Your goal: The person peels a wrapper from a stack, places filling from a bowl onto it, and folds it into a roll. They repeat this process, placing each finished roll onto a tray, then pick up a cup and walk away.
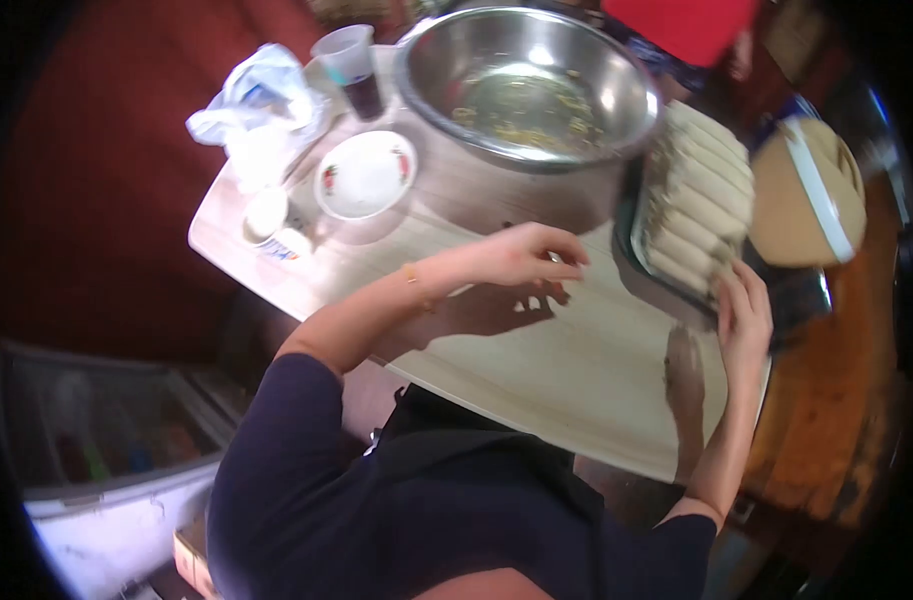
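Note:
My left hand (538, 256) hovers over the pale table (536, 370), its fingers loosely bent and the thumb apart from them, with nothing visible between. At the near right corner of a stack of pale uncooked spring rolls (698, 200), my right hand (744, 308) has its fingers closed around the end of the nearest roll. The rolls lie side by side in layers on a dark green tray (631, 255). Beyond my hands stands a large steel basin (616, 135) with yellowish shreds and some liquid at the bottom.
On the left of the table are a flower-patterned white bowl (364, 175), a plastic cup of dark liquid (351, 70), a white plastic bag (266, 110) and a small white container (266, 213). A tan round object with a white band (806, 190) sits right. Someone in red (681, 25) is across.

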